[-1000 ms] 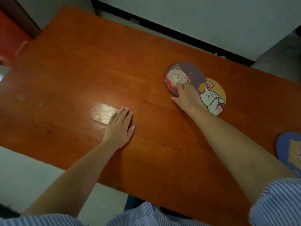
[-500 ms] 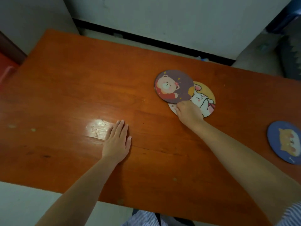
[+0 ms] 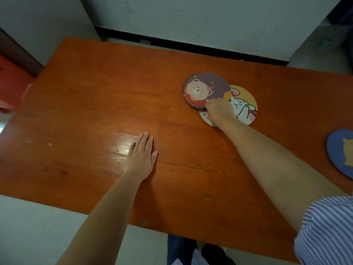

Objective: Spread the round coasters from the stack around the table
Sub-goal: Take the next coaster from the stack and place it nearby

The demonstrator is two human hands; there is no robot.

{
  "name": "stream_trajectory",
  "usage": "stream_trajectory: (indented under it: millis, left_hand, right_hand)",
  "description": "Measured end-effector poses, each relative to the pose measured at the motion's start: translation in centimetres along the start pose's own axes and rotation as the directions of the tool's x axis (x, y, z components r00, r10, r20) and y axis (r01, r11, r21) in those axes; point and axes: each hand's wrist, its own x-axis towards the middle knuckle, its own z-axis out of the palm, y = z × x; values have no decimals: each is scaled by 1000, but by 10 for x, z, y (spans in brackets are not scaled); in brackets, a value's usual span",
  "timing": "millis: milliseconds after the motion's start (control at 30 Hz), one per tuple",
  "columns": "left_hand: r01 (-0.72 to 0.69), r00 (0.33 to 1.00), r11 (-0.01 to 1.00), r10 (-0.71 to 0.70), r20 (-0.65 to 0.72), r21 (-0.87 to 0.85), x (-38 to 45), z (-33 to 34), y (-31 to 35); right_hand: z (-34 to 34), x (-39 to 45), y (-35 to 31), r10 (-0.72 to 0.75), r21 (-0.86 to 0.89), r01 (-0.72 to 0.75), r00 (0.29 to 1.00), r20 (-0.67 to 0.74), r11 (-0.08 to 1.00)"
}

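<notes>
A purple round coaster with a bear lies half over a yellow round coaster with a white rabbit on the orange wooden table, far right of centre. My right hand pinches the near edge of the bear coaster, which looks slightly lifted there; part of the rabbit coaster is hidden under the hand. A blue round coaster with a yellow cat lies apart at the right edge of view. My left hand rests flat on the table, fingers together, holding nothing.
The table's near edge runs across the bottom of view, with pale floor below it. A grey wall with a black skirting stands behind the far edge. A red object sits left of the table.
My right hand has slid from the top of the bear coaster to its near edge and taken hold of it. The left hand has stayed flat; the view has shifted.
</notes>
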Motion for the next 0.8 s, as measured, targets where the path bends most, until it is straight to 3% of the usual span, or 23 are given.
stream_trajectory:
  millis: [167,233,300,367,433,500,700,800]
  left_hand:
    - [38,999,999,-39,14,16,0,-11,4]
    - [122,992,993,-122,-21,-3,-6,-20,15]
    - [64,994,998,-62,-88,26,-21,-26,39]
    - [-122,982,990,131,-138,71,-42,-19,69]
    - [-151,986,986,145,-79,-67,-62,-8,99]
    - [-44,999,976,49,17,-215,-77,4,127]
    - [161,981,928,-114,155,-335,-103,16,194]
    - [281,956,905,-236,174,-318,-102,15,210]
  right_hand:
    - [-20,-14,13,61,220,-25,985,-160,975]
    - [-29,-48,20,-2,269,78,962,-272,960]
    - [-29,-103,26,-112,248,195,943,-313,949]
    - [-17,-165,35,-209,210,269,941,-267,940]
    - [1,-221,42,-281,208,326,935,-218,922]
    - [20,-265,49,-296,216,330,939,-176,919]
    - [53,-335,67,-284,265,303,953,-108,915]
    - [57,-342,67,-7,469,-4,1000,22,883]
